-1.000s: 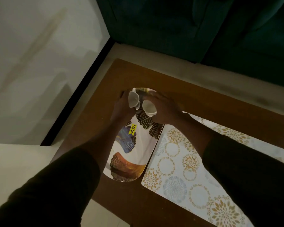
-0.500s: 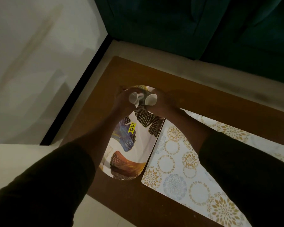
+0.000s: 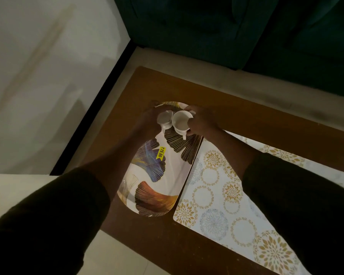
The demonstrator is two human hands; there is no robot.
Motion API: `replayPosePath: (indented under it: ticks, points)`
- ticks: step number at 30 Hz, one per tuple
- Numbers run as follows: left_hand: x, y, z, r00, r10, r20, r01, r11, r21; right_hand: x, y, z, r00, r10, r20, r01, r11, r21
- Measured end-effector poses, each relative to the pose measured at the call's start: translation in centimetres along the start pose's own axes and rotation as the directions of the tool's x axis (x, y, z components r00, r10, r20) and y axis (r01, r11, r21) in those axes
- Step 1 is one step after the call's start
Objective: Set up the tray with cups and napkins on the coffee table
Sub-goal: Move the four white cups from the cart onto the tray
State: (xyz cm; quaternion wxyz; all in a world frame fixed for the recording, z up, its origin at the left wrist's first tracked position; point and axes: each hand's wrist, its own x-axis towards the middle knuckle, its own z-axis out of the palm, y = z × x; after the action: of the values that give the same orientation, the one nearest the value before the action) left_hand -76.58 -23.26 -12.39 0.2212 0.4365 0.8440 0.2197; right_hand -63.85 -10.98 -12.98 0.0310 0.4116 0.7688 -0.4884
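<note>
Status: tray (image 3: 173,175) is flat on the bench (image 3: 167,86), long edge touching the placemat (image 3: 216,185). The yellow price sticker (image 3: 160,152) is on it.

Both cups are at the tray's far end, side by side and touching or nearly so. The left grip (image 3: 147,120) is wrapped round the left cup (image 3: 164,119). The right grip (image 3: 203,122) has fingers curled round the right cup (image 3: 182,121), which tips its mouth toward the camera. Neither hand is free. Can't tell whether the cups sit on the tray or hang just above it.

Progress, my read:
- Tray placed: done.
- Cups: mid-placement. They need standing upright and releasing.
- Napkins: none in view, so that whole step is left.

The near two-thirds of the tray is bare, which leaves room for napkins there. Call it roughly halfway.
</note>
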Motion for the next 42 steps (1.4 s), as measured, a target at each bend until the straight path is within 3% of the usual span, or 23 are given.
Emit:
replayPosePath:
  ticks: [4, 8, 17, 23, 27, 31, 36, 42]
  points:
    - [0.0, -0.4, 0.1, 0.999, 0.040, -0.009, -0.040, 0.999, 0.037, 0.2, 0.1, 0.3, 0.990, 0.004, -0.138, -0.009, 0.999, -0.036]
    - [0.5, -0.6, -0.4, 0.996, 0.078, -0.046, -0.078, 0.997, 0.007, 0.4, 0.2, 0.5, 0.992, 0.012, -0.126, -0.012, 1.000, -0.005]
    - [0.1, -0.9, -0.5, 0.994, 0.109, 0.023, -0.110, 0.993, 0.052, 0.0, 0.5, 0.2, 0.996, 0.021, -0.087, -0.015, 0.998, 0.067]
    - [-0.6, 1.3, -0.4, 0.987, 0.065, -0.144, -0.058, 0.997, 0.051, -1.7, 0.7, -1.7, 0.944, -0.086, -0.317, 0.060, 0.994, -0.091]
    - [-0.9, 5.7, 0.8, 0.972, 0.066, -0.225, -0.053, 0.997, 0.060, -3.7, 2.1, -5.1, 0.892, -0.126, -0.435, 0.044, 0.980, -0.193]
    - [-1.0, 11.8, 4.2, 0.961, 0.181, -0.209, -0.171, 0.983, 0.066, -6.7, 6.0, -10.2, 0.855, -0.125, -0.504, -0.017, 0.963, -0.268]
    - [-1.2, 21.0, 10.4, 0.940, 0.327, -0.097, -0.315, 0.941, 0.121, -12.5, 13.6, -18.2, 0.850, -0.007, -0.527, -0.076, 0.988, -0.137]
    - [-2.7, 34.9, 19.2, 0.885, 0.465, 0.022, -0.464, 0.885, -0.020, -21.6, 24.2, -29.1, 0.786, 0.118, -0.607, -0.176, 0.984, -0.037]
